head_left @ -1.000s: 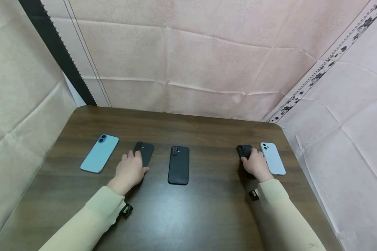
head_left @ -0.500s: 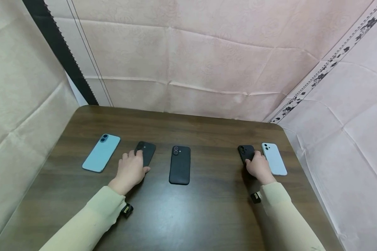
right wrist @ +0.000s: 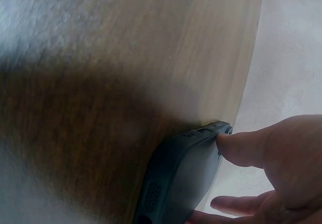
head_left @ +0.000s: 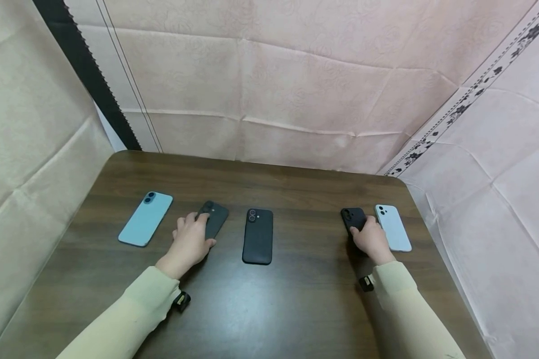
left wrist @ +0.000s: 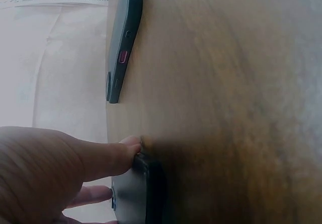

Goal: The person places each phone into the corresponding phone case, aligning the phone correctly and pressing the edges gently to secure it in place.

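Observation:
Toward the left of the head view, my left hand (head_left: pixel 188 249) holds a dark grey phone (head_left: pixel 216 219) by its long edges, camera side up and slanted. The left wrist view has my thumb at the edge of this phone (left wrist: pixel 130 196) and the other fingers beyond it, partly out of frame. On the right, my right hand (head_left: pixel 372 242) grips a black phone (head_left: pixel 352 218) between thumb and fingers; its lower part is hidden under the hand. Seen from the right wrist, that phone (right wrist: pixel 193 176) lies at the table surface. Another black phone (head_left: pixel 258 242) lies untouched between the hands.
A blue phone (head_left: pixel 145 219) lies at the far left, slanted. A pale blue phone (head_left: pixel 394 229) sits close beside my right hand. Everything rests on a brown wooden table (head_left: pixel 296 304), with light cloth (head_left: pixel 296 89) hanging behind it and at both sides.
The dark grey phone's camera end has swung rightward under my left hand. My right thumb and fingers have drawn back slightly, baring more of the black phone's camera end. The other phones lie as before.

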A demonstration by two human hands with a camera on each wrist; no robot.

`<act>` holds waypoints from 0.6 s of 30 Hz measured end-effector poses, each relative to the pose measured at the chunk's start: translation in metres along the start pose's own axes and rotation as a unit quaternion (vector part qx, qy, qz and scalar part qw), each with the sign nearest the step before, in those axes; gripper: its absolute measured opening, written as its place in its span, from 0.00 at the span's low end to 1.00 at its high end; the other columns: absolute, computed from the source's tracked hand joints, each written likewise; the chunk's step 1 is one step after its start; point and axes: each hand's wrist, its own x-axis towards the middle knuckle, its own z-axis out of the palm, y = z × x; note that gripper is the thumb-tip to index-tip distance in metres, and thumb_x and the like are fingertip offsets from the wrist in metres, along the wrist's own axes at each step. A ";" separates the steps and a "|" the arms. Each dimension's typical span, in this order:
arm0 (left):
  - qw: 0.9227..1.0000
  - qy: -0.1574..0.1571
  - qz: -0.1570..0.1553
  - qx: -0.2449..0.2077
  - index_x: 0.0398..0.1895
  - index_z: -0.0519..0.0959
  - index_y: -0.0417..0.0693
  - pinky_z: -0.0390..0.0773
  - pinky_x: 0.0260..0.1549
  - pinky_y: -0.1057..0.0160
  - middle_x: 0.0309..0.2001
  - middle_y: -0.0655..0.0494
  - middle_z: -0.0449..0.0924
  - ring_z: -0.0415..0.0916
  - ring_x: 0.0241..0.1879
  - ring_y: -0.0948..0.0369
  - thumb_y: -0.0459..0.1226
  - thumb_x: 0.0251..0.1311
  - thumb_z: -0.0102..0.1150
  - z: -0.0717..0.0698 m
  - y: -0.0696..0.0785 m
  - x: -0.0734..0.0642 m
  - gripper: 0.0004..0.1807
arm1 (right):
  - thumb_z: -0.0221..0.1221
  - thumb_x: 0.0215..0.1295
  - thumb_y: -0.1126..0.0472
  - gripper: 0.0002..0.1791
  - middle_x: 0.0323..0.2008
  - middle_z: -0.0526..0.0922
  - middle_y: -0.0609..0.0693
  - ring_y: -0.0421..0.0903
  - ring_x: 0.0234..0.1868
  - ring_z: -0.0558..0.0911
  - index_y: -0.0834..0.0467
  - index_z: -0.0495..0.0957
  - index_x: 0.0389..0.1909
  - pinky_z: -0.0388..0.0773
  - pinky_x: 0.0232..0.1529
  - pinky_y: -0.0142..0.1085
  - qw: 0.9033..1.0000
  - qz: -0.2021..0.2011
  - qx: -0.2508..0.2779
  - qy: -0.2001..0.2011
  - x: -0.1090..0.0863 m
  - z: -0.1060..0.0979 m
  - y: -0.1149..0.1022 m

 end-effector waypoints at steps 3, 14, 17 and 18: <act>1.000 0.000 0.008 -0.005 0.68 0.64 0.39 0.62 0.50 0.31 0.66 0.29 0.56 0.53 0.60 0.34 0.40 0.57 0.69 -0.001 0.000 0.000 0.38 | 0.52 0.71 0.51 0.39 0.60 0.62 0.80 0.72 0.60 0.65 0.75 0.49 0.68 0.66 0.57 0.61 1.000 0.001 0.008 0.002 0.000 0.000 0.000; 0.999 0.030 0.042 -0.004 0.71 0.57 0.37 0.57 0.58 0.35 0.64 0.28 0.60 0.55 0.60 0.32 0.40 0.54 0.71 -0.001 -0.001 -0.003 0.45 | 0.53 0.71 0.51 0.38 0.61 0.63 0.78 0.70 0.60 0.67 0.75 0.52 0.67 0.66 0.56 0.60 1.000 0.000 0.014 0.004 0.001 -0.002 0.000; 0.998 0.038 0.044 -0.005 0.71 0.55 0.34 0.57 0.58 0.35 0.62 0.27 0.63 0.57 0.59 0.32 0.39 0.53 0.72 -0.001 -0.001 -0.003 0.47 | 0.53 0.70 0.51 0.39 0.61 0.62 0.78 0.70 0.61 0.66 0.75 0.52 0.67 0.66 0.57 0.60 1.000 -0.001 0.015 0.007 0.000 -0.002 0.000; 0.998 0.042 0.044 -0.003 0.71 0.55 0.34 0.58 0.58 0.35 0.61 0.27 0.64 0.58 0.58 0.32 0.39 0.53 0.73 -0.001 -0.001 -0.003 0.48 | 0.53 0.70 0.51 0.39 0.61 0.62 0.78 0.70 0.61 0.66 0.75 0.52 0.68 0.65 0.57 0.60 1.000 -0.002 0.015 0.008 0.000 -0.002 0.001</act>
